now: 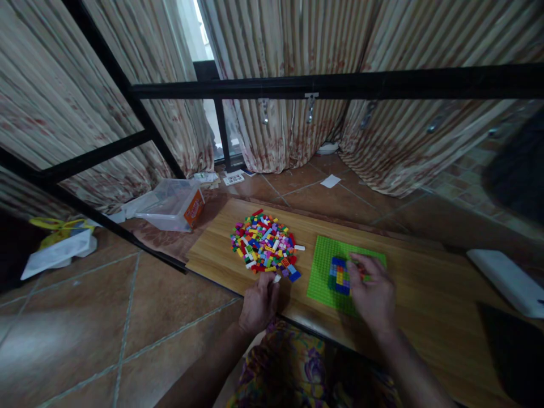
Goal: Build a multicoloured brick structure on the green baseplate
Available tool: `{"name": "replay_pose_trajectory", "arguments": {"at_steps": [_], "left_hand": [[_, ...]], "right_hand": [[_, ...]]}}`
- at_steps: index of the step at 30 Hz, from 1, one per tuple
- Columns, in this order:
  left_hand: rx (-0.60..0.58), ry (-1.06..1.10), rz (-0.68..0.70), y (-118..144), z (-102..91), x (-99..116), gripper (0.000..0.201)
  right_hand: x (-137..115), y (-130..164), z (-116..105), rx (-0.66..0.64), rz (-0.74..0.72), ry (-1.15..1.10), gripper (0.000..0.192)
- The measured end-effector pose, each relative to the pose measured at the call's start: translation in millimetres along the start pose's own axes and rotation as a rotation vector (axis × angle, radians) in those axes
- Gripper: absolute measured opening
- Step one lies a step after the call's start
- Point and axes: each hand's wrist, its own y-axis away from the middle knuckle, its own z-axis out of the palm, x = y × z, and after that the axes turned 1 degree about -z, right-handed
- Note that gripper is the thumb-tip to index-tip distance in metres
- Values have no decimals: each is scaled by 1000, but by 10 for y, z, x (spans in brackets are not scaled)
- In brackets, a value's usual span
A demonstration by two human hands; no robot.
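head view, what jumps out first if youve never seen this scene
The heap of small coloured bricks in the middle of the wooden board draws the eye first. Just right of it lies a bright green baseplate with a small block of blue and yellow bricks built on it, where the right hand rests. The left hand pinches a white brick at the heap's near edge.

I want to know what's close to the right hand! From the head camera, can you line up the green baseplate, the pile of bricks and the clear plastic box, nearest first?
From the right hand:
1. Green baseplate, right under the fingers.
2. Pile of bricks, to its left on the wooden board.
3. Clear plastic box, far left on the floor.
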Motion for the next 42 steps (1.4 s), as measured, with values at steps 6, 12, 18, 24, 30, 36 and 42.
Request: {"name": "replay_pose_trajectory", "arguments": {"at_steps": [6, 12, 18, 24, 30, 36, 42], "left_hand": [[96, 17, 24, -2, 56, -49, 14], [114, 45, 62, 16, 70, -84, 15], [125, 77, 77, 13, 90, -97, 14], [114, 58, 56, 17, 83, -82, 15], [106, 34, 69, 19, 78, -97, 14], [131, -10, 111, 12, 94, -122, 15], [159, -35, 130, -3, 109, -142, 13]], "right_hand": [[-566, 385, 483, -350, -2, -26, 40], [-634, 494, 674, -420, 19, 51, 47], [-690, 478, 739, -489, 58, 183, 48], [-688, 494, 762, -449, 66, 151, 45], [-538, 544, 415, -322, 73, -67, 41], [-16, 516, -144, -108, 287, 13, 47], [279, 403, -350, -72, 284, 80, 51]]}}
